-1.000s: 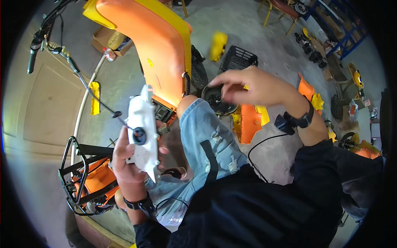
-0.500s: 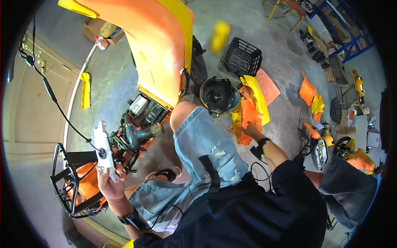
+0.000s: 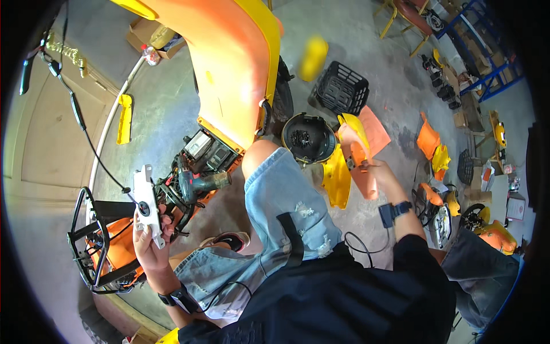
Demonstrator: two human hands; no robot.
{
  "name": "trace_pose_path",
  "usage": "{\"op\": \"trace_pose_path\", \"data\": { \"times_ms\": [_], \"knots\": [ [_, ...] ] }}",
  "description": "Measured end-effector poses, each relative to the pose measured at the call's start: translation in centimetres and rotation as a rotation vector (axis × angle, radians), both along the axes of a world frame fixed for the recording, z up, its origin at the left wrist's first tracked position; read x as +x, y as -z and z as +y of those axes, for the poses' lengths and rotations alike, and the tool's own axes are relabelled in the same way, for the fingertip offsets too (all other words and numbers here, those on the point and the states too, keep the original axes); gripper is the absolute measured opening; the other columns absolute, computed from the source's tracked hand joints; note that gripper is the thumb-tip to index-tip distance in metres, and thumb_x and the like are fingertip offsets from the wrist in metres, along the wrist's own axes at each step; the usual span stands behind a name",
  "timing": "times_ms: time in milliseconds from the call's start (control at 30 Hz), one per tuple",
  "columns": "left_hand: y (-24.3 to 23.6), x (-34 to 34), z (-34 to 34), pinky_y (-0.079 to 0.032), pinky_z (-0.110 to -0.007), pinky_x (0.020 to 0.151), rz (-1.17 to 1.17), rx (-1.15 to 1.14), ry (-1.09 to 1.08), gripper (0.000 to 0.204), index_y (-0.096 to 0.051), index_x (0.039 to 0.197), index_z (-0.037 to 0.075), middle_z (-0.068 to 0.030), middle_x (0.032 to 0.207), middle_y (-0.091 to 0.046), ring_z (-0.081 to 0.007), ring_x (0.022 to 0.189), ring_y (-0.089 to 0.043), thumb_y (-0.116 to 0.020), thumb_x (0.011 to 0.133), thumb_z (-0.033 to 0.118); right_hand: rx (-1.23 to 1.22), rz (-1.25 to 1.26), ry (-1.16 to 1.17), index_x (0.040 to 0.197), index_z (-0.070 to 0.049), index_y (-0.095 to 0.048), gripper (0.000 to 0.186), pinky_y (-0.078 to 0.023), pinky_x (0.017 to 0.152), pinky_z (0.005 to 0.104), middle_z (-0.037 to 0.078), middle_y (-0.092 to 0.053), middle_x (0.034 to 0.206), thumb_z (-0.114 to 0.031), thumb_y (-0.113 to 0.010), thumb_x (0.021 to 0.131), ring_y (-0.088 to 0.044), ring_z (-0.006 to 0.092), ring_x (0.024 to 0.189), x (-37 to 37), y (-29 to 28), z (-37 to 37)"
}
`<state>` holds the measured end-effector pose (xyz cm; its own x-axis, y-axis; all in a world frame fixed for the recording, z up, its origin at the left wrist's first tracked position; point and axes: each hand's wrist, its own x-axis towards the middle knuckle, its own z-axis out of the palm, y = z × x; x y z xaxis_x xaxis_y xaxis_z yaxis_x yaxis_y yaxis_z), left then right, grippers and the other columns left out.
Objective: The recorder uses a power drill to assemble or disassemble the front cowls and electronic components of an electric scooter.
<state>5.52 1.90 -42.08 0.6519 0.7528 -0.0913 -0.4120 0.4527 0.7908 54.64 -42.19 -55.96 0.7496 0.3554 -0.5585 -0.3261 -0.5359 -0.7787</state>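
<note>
My left hand (image 3: 152, 243) grips the lower end of a white metal plate (image 3: 145, 198). The plate is held upright, with a round black fitting near its middle and a black cable running up from it. My right hand (image 3: 378, 170) is closed on the edge of an orange and yellow body panel (image 3: 362, 150), tilted up off the floor; its fingertips are partly hidden. Below that panel a yellow panel (image 3: 338, 178) lies on the floor. Just left of them stands an upturned black bowl-shaped container (image 3: 309, 137) with small dark parts inside.
Before me is a partly stripped vehicle with an orange seat shell (image 3: 232, 69). A cordless drill (image 3: 197, 182) rests on its frame. A black basket (image 3: 342, 87), loose panels (image 3: 429, 137) and a blue rack (image 3: 487, 86) stand around. Another person's leg (image 3: 481, 269) is at right.
My right hand has moved right and closed on the orange and yellow panel, which has lifted and turned, baring the yellow one under it. My left hand still holds the plate.
</note>
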Motion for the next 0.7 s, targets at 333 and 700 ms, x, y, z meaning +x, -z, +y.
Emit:
{"op": "trace_pose_path", "data": {
  "times_ms": [333, 700],
  "knots": [
    [-5.0, 3.2, -3.1, -0.045, -0.03, 0.056, -0.146, 0.089, 0.043, 0.063, -0.052, 0.12, -0.004, -0.0142, 0.085, -0.061, -0.0184, 0.066, -0.056, -0.075, 0.087, 0.044, 0.556, -0.517, -0.507, 0.097, 0.0, -0.06, 0.02, -0.047, 0.083, 0.0305, 0.006, -0.064, 0.092, -0.018, -0.054, 0.102, -0.058, 0.0148, 0.087, -11.1, -26.5, 11.7],
    [-9.7, 2.3, -2.5, -0.04, -0.028, 0.05, -0.468, -0.073, 0.171, 0.055, -0.048, 0.137, -0.001, -0.0076, 0.089, -0.064, -0.0143, 0.056, -0.052, -0.046, 0.106, 0.044, 0.715, -0.832, -0.949, 0.106, 0.002, -0.063, 0.019, -0.051, 0.072, 0.0397, 0.019, -0.064, 0.087, -0.015, -0.058, 0.099, -0.066, 0.027, 0.083, -25.2, -27.1, 29.3]
  ]
}}
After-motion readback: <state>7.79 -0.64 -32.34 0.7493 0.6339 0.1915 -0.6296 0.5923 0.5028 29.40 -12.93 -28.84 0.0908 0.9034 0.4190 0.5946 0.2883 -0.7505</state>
